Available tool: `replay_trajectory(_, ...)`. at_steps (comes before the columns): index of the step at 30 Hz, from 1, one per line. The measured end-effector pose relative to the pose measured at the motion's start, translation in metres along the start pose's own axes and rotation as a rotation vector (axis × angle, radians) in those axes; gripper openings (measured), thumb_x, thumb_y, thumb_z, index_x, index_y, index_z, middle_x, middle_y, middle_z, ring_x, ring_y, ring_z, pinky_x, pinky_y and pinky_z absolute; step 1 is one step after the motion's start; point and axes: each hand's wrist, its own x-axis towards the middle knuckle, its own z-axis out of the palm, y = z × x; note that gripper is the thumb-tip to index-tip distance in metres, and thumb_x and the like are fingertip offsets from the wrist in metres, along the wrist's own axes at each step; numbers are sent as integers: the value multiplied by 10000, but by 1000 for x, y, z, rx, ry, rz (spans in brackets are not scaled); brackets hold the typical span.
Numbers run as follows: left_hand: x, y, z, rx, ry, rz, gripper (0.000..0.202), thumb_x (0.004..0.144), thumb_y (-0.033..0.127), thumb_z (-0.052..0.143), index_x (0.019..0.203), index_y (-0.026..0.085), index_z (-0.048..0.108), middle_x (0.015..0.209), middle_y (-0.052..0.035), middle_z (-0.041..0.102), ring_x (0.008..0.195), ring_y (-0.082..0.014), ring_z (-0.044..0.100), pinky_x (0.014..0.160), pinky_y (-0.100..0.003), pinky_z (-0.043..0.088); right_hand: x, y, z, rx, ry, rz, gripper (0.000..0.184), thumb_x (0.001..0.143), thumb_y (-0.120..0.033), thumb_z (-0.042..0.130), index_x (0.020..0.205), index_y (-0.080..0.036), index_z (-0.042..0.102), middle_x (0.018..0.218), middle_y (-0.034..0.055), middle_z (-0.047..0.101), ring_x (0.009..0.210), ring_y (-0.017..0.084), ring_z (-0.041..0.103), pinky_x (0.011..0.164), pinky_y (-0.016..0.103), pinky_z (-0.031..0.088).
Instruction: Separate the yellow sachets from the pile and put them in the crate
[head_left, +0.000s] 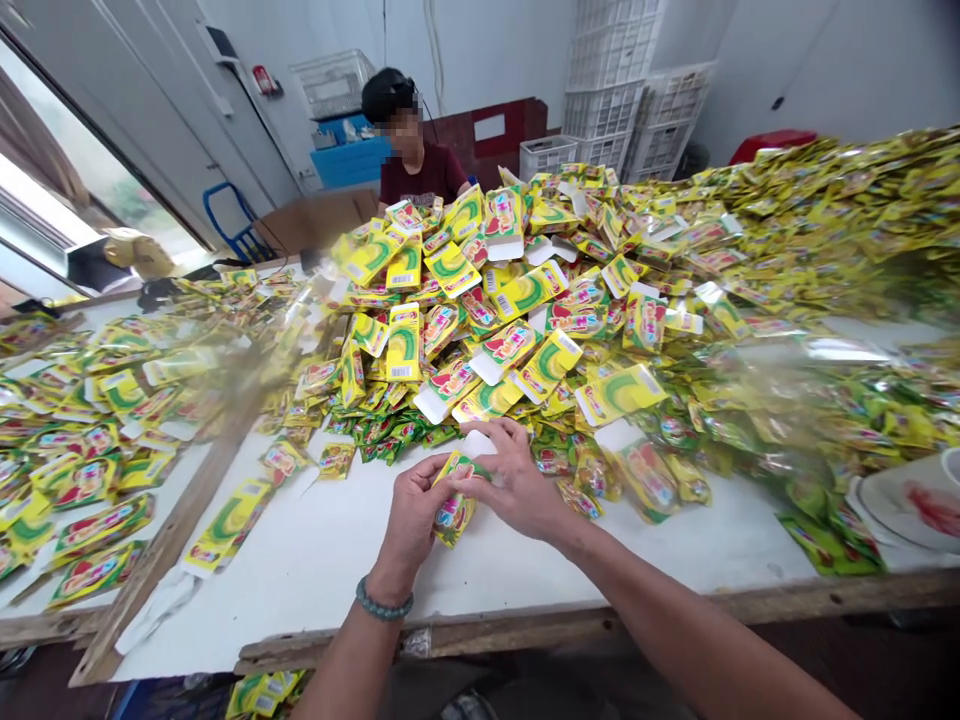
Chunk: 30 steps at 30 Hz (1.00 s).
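Left hand [412,503] and right hand [523,488] pinch a small yellow-and-green card box [454,518], seemingly light, crushable, best gripped softly along its edges!

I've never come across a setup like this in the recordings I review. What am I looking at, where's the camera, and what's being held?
There's no machine here, only a bare left hand and a bare right hand. The single picture comes from a camera worn on that person's head, looking forward and down. Together, the hands hold a small yellow-and-green printed cardboard box above a white tabletop with a wooden edge. A teal braided bracelet circles the left wrist. Ahead rises a large heap of similar yellow boxes, with small shiny green packets near its base. Beyond it is another person in a dark red shirt.
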Motion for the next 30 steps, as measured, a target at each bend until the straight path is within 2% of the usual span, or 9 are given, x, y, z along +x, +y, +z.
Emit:
replay_trajectory(3,1,1,4,-24,71,88,344,682,339,794,942,164,652,817,-19,721,699,-151,666,642,-236,513,1,4,1,102,172,25,230,824,-385,685,1009,-250,699,1318,80,532,1235,269,426,1052,454,351)
replay_trajectory(5,2,2,6,-41,117,159,390,725,350,762,1038,203,582,838,-2,715,673,-140,665,615,-230,504,2,9,3,246,243,80,318,825,-378,679,1108,-240,638,1209,86,589,1127,235,523,962,396,434)
replay_trajectory(9,0,0,5,52,132,293,543,797,354,696,1257,259,423,980,-29,703,804,-170,683,688,-260,516,4,16,11,572,89,169,269,833,-352,648,1066,-219,635,944,36,665,838,176,609,790,322,499)
replay_trajectory(13,-5,-1,2,281,16,323,464,812,330,677,1226,232,493,1130,-67,655,951,-187,645,795,-272,502,5,17,11,459,115,168,155,844,-349,611,835,-203,662,796,21,623,752,161,573,712,290,471)
replay_trajectory(16,-5,-1,0,338,0,300,409,781,328,705,1145,228,551,1041,-36,668,875,-172,639,743,-252,499,5,16,5,406,107,170,172,838,-361,603,768,-206,629,706,-1,574,696,148,547,664,269,456)
replay_trajectory(19,-3,-1,-1,289,-6,247,387,810,368,671,1150,239,538,969,-16,671,793,-152,632,672,-232,495,6,13,2,519,86,218,271,836,-358,610,1070,-222,599,786,-3,642,728,152,597,688,273,484)
replay_trajectory(21,-2,-1,-1,189,-3,220,393,842,397,630,1182,255,490,927,-6,668,720,-134,625,622,-221,488,5,10,1,457,96,200,330,838,-343,618,1147,-231,594,877,16,682,762,160,615,729,291,492)
replay_trajectory(25,-1,-1,-1,38,72,214,334,851,399,622,1118,251,488,805,25,657,597,-104,601,560,-198,461,4,4,0,355,108,121,194,862,-361,605,957,-230,712,942,37,708,848,181,622,792,311,476)
replay_trajectory(30,-1,-1,-3,53,109,204,342,793,367,699,1052,212,537,709,24,672,550,-113,604,537,-206,467,3,4,0,492,60,236,186,849,-354,623,861,-204,732,843,20,709,798,167,617,736,293,476)
